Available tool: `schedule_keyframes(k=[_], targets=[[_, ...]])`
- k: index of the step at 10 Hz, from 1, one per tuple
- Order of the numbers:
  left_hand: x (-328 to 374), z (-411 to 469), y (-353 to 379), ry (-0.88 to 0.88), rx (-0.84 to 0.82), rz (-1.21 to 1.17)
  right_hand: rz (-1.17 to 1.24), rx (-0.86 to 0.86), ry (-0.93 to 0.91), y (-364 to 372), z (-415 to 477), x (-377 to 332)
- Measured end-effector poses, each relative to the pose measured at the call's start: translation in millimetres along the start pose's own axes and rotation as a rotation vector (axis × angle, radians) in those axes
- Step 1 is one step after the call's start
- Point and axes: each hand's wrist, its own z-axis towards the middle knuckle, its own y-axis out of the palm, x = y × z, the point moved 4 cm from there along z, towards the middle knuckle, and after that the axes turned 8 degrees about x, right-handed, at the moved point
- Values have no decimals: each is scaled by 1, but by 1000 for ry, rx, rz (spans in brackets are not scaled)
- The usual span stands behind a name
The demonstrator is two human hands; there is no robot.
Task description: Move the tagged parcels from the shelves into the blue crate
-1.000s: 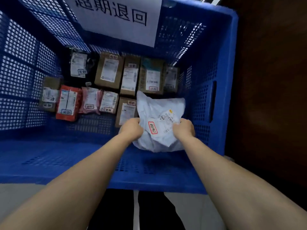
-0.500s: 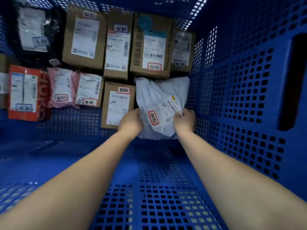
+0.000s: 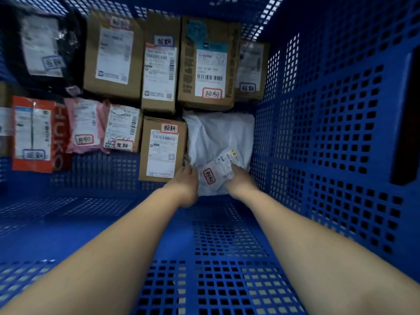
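White bag parcel (image 3: pixel 218 137) on the floor of the blue crate (image 3: pixel 341 133), against its right wall, cardboard box (image 3: pixel 162 148) touching its left side, left hand (image 3: pixel 185 184) and right hand (image 3: pixel 241 180) at its near edge, fingers (image 3: pixel 236 168) curled, gripping the plastic

- pretty dim overall, strong blue cast
- bright light pokes through the crate (image 3: pixel 341 133) holes up top
- labels on the back boxes (image 3: pixel 113 53) look smeared, motion blur
- wide lens bends the edges hard
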Motion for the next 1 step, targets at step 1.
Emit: schedule_keyframes(k=[1], targets=[[-6,-26,-17,47,60,84,-152,110,-133,-22,-33,-13]])
